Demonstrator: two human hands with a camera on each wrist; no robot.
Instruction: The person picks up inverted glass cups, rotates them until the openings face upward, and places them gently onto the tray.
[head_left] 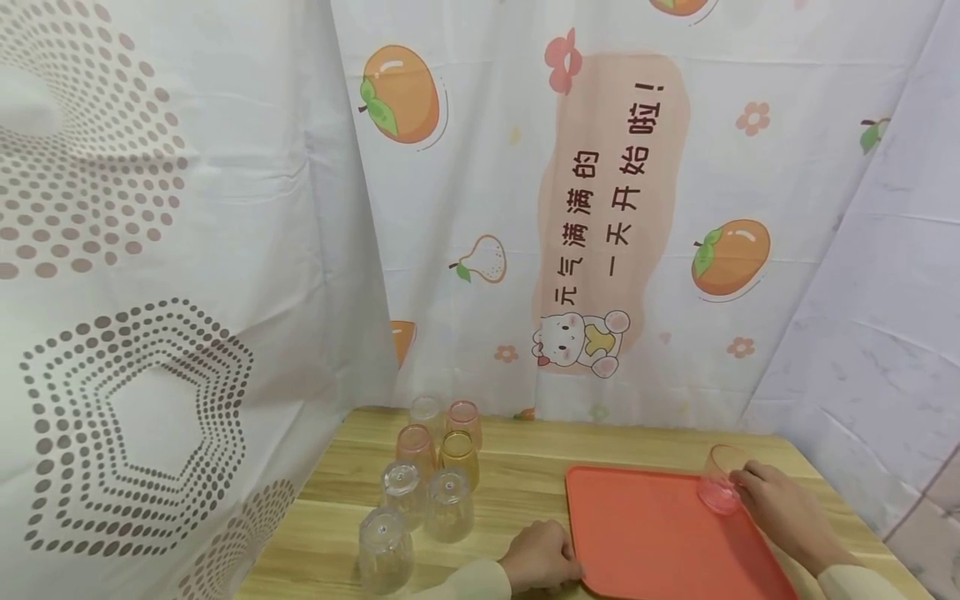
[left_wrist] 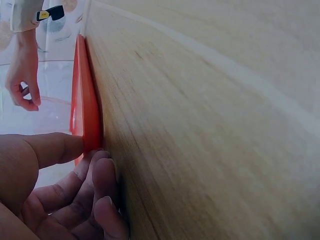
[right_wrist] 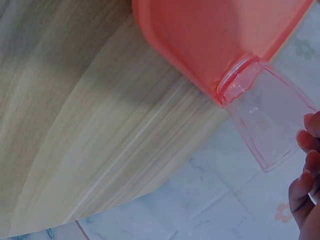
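My left hand (head_left: 542,554) is at the near left corner of a red tray (head_left: 652,533). In the left wrist view its thumb and fingers pinch the tray's rim (left_wrist: 90,115) close to the wooden tabletop. A clear pink drinking glass (head_left: 718,492) stands on the tray's far right corner, mouth up. My right hand (head_left: 783,508) holds it from the right, curled fingers (right_wrist: 307,140) at the upper wall near the mouth in the right wrist view. Its thumb is hidden there. The base of the glass (right_wrist: 242,80) overlaps the tray's rim.
On the table's left stand several glasses: clear ones (head_left: 386,550) turned bottom up in front, with an amber one (head_left: 459,458) and pink ones (head_left: 465,425) behind. Printed curtains (head_left: 480,167) hang around the wooden table (head_left: 517,492).
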